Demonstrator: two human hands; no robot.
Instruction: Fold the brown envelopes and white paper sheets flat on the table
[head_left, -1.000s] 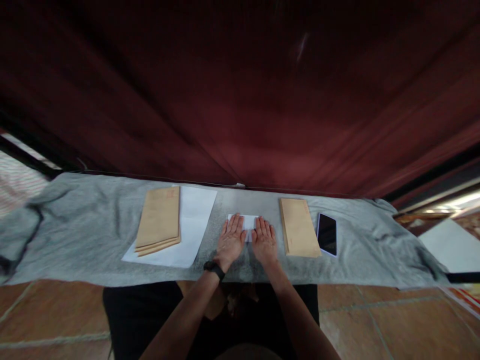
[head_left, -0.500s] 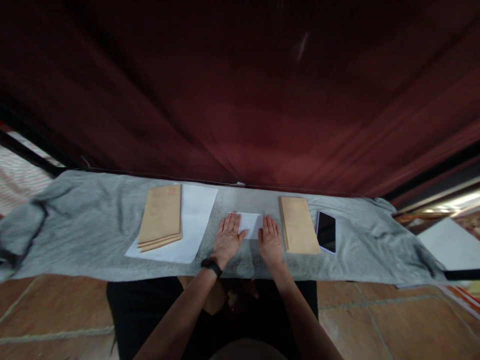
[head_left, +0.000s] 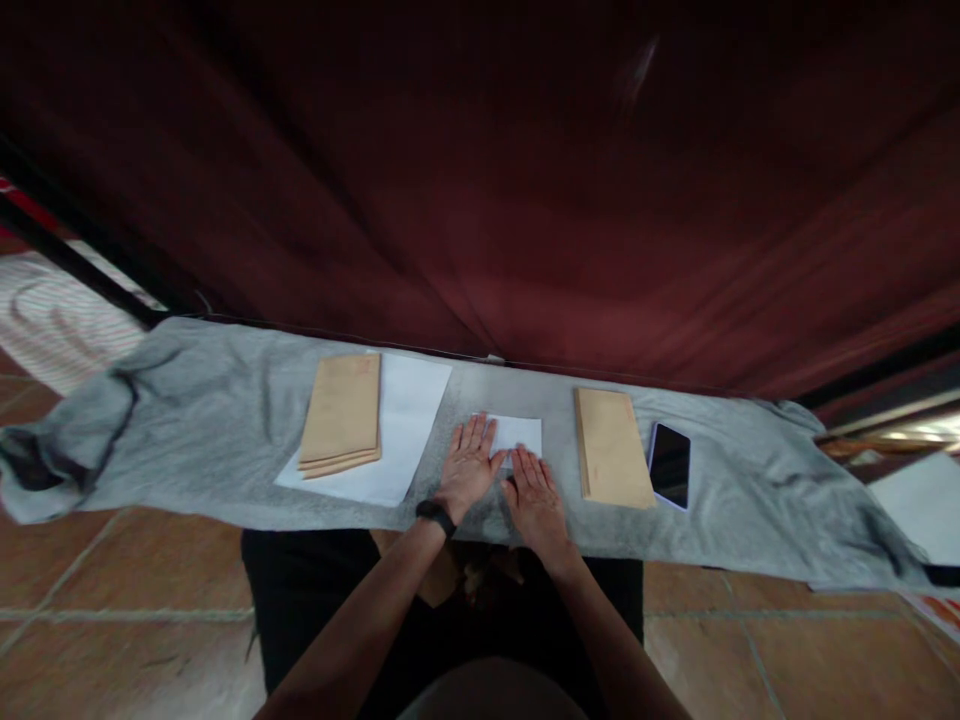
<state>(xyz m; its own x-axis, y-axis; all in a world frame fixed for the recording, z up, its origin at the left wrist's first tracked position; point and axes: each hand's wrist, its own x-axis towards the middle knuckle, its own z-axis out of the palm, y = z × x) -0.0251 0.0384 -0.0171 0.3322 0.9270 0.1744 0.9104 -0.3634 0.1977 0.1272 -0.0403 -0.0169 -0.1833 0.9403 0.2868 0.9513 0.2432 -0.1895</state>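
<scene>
A small white sheet of paper, perhaps folded, lies flat on the grey cloth in front of me. My left hand rests palm down over its left edge, fingers stretched out. My right hand lies flat at its near edge, fingers extended and pointing up-left, with the fingertips on or just at the paper. Parts of the paper's left side and lower edge are covered by the hands. Neither hand grips anything. A black band sits on my left wrist.
At left, a stack of brown envelopes lies on larger white paper. To the right is another brown envelope stack, with a phone beside it. A dark red curtain hangs along the far edge.
My right hand has slid from the small paper's right edge down to its near edge. The left hand stays on the left side. The whole view has shifted and tilted slightly.
</scene>
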